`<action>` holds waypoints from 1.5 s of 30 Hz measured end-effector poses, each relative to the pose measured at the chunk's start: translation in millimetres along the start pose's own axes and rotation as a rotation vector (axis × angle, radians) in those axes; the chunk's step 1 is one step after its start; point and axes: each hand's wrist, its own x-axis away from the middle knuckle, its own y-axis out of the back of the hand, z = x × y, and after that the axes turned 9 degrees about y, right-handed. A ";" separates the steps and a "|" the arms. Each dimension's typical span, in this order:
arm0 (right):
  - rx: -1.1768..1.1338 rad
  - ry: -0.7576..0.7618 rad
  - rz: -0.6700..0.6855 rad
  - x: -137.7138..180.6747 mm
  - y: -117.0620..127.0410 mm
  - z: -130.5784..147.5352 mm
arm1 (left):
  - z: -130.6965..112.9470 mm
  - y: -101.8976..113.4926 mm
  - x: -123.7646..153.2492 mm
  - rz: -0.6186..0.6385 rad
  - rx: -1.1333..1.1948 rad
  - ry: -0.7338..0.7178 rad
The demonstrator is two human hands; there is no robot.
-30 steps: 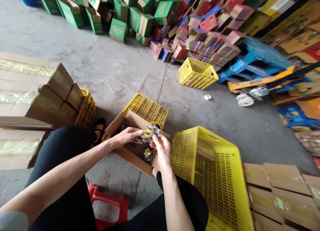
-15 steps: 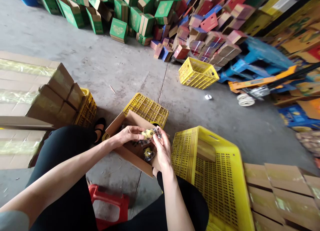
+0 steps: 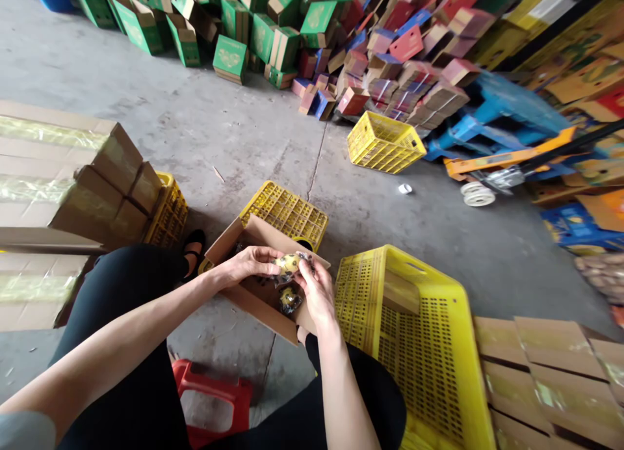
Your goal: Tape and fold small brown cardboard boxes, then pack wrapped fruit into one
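Observation:
Between my two hands is a yellow fruit in a clear wrapper with dark print (image 3: 288,263), held over an open cardboard box (image 3: 263,313). My left hand (image 3: 253,263) pinches its left end with thumb and fingers. At the other end my right hand (image 3: 316,286) grips the wrapper, its fingers closed. Below them in the box lies another wrapped yellow fruit (image 3: 289,299). More dark-printed wrapping shows at the box's far left corner, partly hidden by my left hand. The exact kind of fruit cannot be made out.
An upturned yellow crate (image 3: 292,209) sits under the box's far side. To the right stands a large yellow crate (image 3: 361,300) with cardboard in it. Taped cartons (image 3: 53,170) are stacked left, more cartons (image 3: 560,346) right. A red stool (image 3: 238,404) is below me.
Both hands stay nearly in place over the box, still holding the wrapped fruit. The fruit is turned slightly between the fingers.

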 end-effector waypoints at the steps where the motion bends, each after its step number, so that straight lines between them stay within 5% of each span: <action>1: -0.002 0.000 0.001 -0.1 0.1 0.1 | 0.0 0.0 0.3 0.003 -0.001 0.010; 13: -0.037 0.016 -0.116 -0.8 -2.3 -1.6 | 0.4 -0.9 -2.6 -0.046 0.170 0.047; 45: -0.022 0.002 -0.066 -1.1 -2.2 -3.0 | 2.0 2.1 -2.3 -0.196 0.011 -0.014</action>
